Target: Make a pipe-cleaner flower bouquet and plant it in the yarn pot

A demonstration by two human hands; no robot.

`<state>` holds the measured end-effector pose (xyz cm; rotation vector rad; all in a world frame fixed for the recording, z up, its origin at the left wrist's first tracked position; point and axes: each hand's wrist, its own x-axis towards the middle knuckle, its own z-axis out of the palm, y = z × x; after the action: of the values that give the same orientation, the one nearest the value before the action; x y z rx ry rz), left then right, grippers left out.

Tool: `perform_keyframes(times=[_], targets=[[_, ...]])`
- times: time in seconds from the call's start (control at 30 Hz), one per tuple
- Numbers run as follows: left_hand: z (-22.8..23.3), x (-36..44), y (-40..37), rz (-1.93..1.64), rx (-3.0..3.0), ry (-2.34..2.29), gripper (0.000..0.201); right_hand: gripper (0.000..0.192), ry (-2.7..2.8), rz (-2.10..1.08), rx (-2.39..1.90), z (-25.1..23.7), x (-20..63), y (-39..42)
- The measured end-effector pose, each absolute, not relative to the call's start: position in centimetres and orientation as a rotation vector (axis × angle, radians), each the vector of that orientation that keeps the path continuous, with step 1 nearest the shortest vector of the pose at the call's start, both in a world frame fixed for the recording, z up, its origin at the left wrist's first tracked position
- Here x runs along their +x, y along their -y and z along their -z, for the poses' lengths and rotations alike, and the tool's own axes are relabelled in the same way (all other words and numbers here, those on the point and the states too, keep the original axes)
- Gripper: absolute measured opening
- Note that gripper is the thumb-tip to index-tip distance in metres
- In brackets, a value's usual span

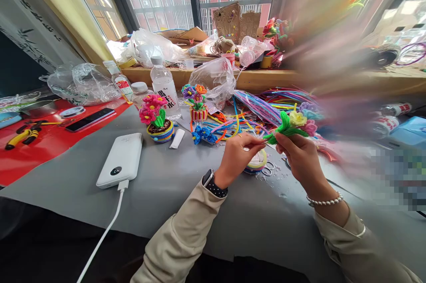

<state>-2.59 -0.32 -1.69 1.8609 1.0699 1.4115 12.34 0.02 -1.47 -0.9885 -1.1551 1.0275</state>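
My right hand [301, 156] grips a small bunch of pipe-cleaner flowers [294, 124] with green stems, a yellow bloom and a pink one. My left hand [238, 154] pinches the thin lower end of the green stems, fingertips close to the right hand. Both hands hover above a small round pot wound with coloured cord [258, 164] on the grey table cover [173, 185]. Small scissors [268, 169] lie beside that pot, partly hidden by my hands.
Two finished flower pots [156, 121] [198, 105] stand left of centre, by a water bottle [164, 85]. A white power bank [121, 159] with cable lies left. Loose pipe cleaners [266, 103] pile behind. A phone [89, 119] and pliers [23, 136] rest on red cloth. The right side is blurred.
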Motion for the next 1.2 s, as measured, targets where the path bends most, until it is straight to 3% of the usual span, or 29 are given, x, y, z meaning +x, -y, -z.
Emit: perform_keyframes(times=[0.27, 0.57, 0.9, 1.2], targets=[[1.5, -2.6, 0.4, -1.383, 1.806, -1.08, 0.013, 0.024, 1.17, -1.054, -1.004, 1.2, 12.3, 0.1], [0.2, -3.2, 0.5, -0.937, 1.406, -0.957, 0.02, 0.034, 1.386, -1.037, -1.165, 0.2, 13.3, 0.5], [-0.5, -3.7, 0.8, -0.668, 1.273, -0.74, 0.017, 0.027, 1.501, -1.257, -0.993, 0.1, 14.5, 0.4], [0.0, -3.4, 1.0, -0.93, 1.52, -0.946, 0.031, 0.03, 1.455, -1.102, -1.086, 0.6, 14.4, -0.1]])
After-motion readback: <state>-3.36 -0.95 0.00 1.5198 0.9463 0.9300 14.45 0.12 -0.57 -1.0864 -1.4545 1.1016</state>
